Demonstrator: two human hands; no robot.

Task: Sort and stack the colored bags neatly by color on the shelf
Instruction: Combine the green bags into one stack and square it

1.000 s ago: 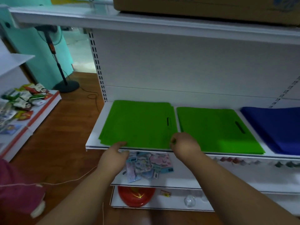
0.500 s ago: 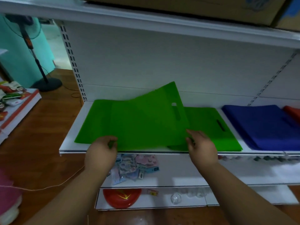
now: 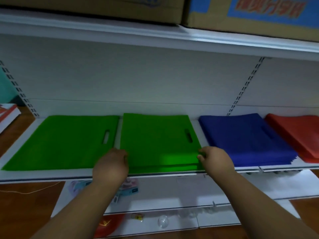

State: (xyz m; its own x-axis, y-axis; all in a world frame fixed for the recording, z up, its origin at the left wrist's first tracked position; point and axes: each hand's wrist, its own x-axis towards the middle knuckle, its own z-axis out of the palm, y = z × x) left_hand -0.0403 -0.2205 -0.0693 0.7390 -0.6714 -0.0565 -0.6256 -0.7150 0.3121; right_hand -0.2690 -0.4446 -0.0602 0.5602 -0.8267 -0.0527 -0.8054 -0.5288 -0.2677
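The left hand [image 3: 110, 167] and the right hand [image 3: 214, 160] each pinch a front corner of the top green bag [image 3: 158, 140], which lies on the second green pile in the middle of the shelf [image 3: 51, 175]. To do it well, the person should probably line up its edges with the bags under it, then press it flat.

Two cardboard boxes [image 3: 250, 12] sit on the top board; a red dish [image 3: 108, 225] and small packets [image 3: 127, 188] lie below.
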